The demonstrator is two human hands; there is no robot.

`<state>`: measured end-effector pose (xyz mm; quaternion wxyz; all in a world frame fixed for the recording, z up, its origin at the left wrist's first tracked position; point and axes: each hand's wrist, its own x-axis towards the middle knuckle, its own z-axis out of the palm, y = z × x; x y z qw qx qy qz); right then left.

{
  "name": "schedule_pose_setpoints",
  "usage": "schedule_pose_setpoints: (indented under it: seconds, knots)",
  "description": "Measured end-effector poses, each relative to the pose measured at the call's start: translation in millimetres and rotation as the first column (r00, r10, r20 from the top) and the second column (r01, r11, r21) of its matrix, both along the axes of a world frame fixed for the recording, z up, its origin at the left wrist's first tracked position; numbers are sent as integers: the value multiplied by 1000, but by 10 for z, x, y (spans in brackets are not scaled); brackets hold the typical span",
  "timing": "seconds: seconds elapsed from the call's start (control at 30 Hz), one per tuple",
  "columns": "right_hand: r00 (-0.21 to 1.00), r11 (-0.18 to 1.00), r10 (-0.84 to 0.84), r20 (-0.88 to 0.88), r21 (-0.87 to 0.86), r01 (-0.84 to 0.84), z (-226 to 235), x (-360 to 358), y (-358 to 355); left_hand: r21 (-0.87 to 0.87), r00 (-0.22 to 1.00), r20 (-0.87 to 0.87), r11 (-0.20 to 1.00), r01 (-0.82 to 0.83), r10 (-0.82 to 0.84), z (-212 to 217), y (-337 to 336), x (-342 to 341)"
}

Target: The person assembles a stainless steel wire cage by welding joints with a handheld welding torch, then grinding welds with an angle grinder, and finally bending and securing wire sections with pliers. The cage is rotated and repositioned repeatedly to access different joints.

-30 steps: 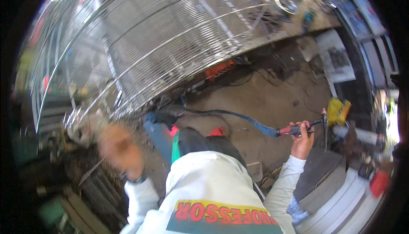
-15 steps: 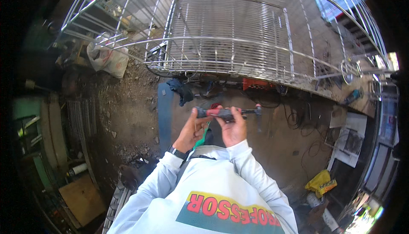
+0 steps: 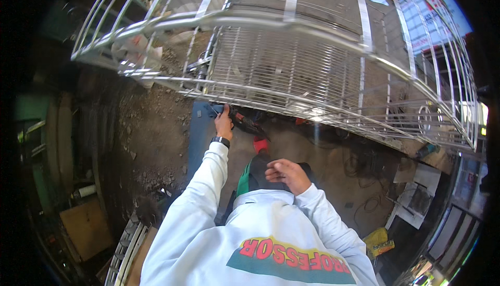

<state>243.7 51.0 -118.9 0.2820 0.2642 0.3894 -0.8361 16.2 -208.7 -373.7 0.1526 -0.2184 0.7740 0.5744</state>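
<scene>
My left hand [image 3: 224, 124] reaches forward to the low front edge of the wire rack, its fingers closed around something I cannot make out. Just to its right, a red-and-black power tool [image 3: 249, 124] slants down beneath the rack's edge; whether the hand grips it is unclear. Something dark blue [image 3: 214, 109] shows at the fingertips, over a long blue board [image 3: 198, 140]. My right hand [image 3: 289, 174] hovers in front of my body with loosely bent fingers and nothing in it.
A large shiny wire rack [image 3: 291, 91] spans the area ahead. A teal power tool [image 3: 426, 150] lies at the right on a ledge. Cables [image 3: 367, 202] coil on the floor, near a yellow bag [image 3: 378, 242]. Rubble [image 3: 156, 166] covers ground at left; a white sack [image 3: 138, 52] stands behind the rack.
My hands have parted: both were on the red-and-black tool. The left has gone forward and left to the rack's edge; the right has let go and drawn back. The rack looks closer.
</scene>
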Motion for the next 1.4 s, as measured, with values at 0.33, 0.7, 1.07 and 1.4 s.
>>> schedule_pose_setpoints:
  seconds: [0.33,0.7,1.07,1.4]
  knots:
    - [866,854,-499,36,193,484,-219,755,1760,111,899,33,892,-438,438,224,1041,420]
    - [782,852,231,-579,508,125,33,978,3151,-70,713,-274,753,655,-645,2332,3688,2614]
    - [847,759,-297,-441,429,489,-549,106,5149,-629,453,-464,643,437,-761,3147,5408,2479]
    - [867,-400,-192,460,770,-497,-1169,508,6043,-361,684,-109,670,649,-721,2805,4174,3170]
